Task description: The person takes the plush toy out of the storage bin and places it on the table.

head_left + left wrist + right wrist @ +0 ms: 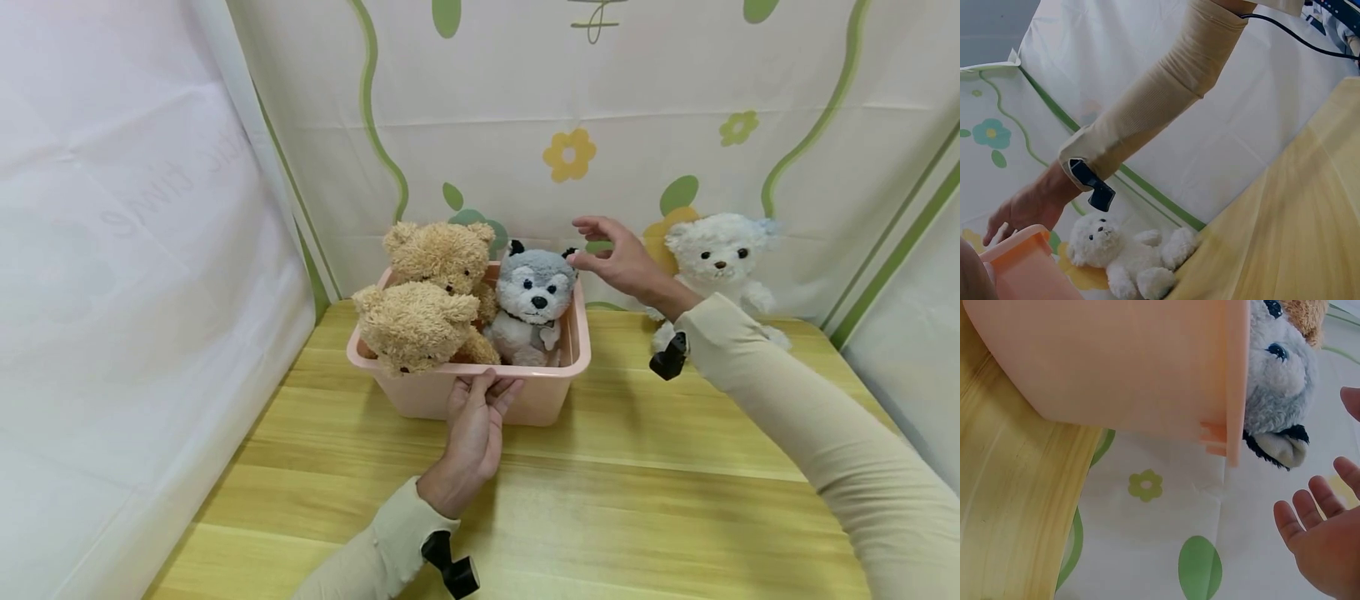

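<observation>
A pink plastic bin [536, 400] stands on the table holding two tan teddy bears [442, 250] [416, 325] at its left and a grey-and-white husky plush [536, 292] at its right. My left hand [476, 425] grips the bin's near rim, thumb at the lip and fingers beneath it. Just right of the husky's head, my right hand [618, 258] hovers with fingers spread and relaxed, holding nothing; in the right wrist view its palm [1329, 550] is apart from the husky's black-edged ear [1279, 450]. Behind my right wrist sits a white teddy bear [716, 258].
The wooden table [637, 517] reaches back to a white curtain [480, 100] printed with flowers and leaves. More white cloth [135, 292] hangs along the left side. Black wrist mounts [450, 567] are strapped at both cuffs.
</observation>
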The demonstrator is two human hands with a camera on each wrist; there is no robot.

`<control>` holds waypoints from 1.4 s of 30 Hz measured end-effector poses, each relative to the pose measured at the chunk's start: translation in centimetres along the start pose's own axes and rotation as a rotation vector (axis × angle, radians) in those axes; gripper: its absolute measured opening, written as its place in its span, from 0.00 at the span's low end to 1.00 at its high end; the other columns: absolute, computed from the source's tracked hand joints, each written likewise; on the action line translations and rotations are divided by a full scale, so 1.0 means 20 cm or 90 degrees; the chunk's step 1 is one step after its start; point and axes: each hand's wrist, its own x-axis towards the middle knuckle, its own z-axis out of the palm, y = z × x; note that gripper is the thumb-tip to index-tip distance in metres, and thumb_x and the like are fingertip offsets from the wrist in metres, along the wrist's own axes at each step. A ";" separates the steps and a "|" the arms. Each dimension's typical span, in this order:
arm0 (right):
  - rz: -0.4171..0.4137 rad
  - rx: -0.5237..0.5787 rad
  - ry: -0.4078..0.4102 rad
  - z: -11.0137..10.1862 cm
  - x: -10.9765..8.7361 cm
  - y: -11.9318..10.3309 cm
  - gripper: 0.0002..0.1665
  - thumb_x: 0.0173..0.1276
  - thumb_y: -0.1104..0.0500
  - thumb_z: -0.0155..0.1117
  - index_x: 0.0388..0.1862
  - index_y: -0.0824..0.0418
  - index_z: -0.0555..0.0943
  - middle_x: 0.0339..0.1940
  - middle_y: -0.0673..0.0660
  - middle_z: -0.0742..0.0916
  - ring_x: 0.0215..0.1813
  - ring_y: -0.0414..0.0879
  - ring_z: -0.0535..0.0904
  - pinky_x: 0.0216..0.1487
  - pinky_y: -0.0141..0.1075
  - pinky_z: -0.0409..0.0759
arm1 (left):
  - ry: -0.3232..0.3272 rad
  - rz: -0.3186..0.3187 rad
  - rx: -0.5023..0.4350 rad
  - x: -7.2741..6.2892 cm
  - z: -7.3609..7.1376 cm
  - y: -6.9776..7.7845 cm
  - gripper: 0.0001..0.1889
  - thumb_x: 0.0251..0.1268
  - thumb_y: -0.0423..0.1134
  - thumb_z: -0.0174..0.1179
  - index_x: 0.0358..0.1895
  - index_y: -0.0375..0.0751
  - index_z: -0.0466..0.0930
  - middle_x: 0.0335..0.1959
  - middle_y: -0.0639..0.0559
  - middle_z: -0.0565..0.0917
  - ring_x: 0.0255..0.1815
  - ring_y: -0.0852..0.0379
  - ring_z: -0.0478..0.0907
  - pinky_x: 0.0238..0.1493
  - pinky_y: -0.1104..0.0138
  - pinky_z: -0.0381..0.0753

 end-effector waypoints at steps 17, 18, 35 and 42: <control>0.002 0.002 -0.067 0.13 0.05 0.00 0.38 0.67 0.51 0.68 0.73 0.55 0.65 0.71 0.63 0.69 0.71 0.57 0.64 0.68 0.58 0.70 | -0.004 0.002 -0.003 -0.01 0.00 0.01 0.02 0.75 0.31 0.47 0.45 0.38 0.65 0.36 0.49 0.76 0.37 0.59 0.81 0.51 0.65 0.88; 0.001 0.001 -0.071 0.13 0.05 0.00 0.38 0.67 0.51 0.68 0.73 0.55 0.65 0.71 0.64 0.69 0.71 0.57 0.64 0.68 0.58 0.69 | -0.005 0.002 -0.003 -0.01 0.00 0.01 0.02 0.75 0.31 0.47 0.45 0.38 0.65 0.36 0.49 0.75 0.37 0.59 0.81 0.51 0.65 0.88; 0.005 -0.011 -0.142 0.20 0.05 -0.02 0.41 0.64 0.48 0.70 0.74 0.51 0.66 0.71 0.57 0.72 0.72 0.55 0.67 0.71 0.57 0.71 | -0.006 -0.005 0.002 0.00 0.00 0.01 0.03 0.76 0.31 0.47 0.47 0.38 0.64 0.37 0.49 0.75 0.38 0.59 0.80 0.52 0.65 0.88; 0.008 -0.064 -0.186 0.20 0.05 -0.06 0.43 0.61 0.47 0.73 0.73 0.49 0.67 0.66 0.56 0.77 0.62 0.52 0.76 0.58 0.49 0.82 | -0.001 -0.007 0.000 0.00 0.00 0.02 0.03 0.76 0.31 0.47 0.46 0.39 0.64 0.36 0.49 0.75 0.38 0.59 0.81 0.51 0.65 0.88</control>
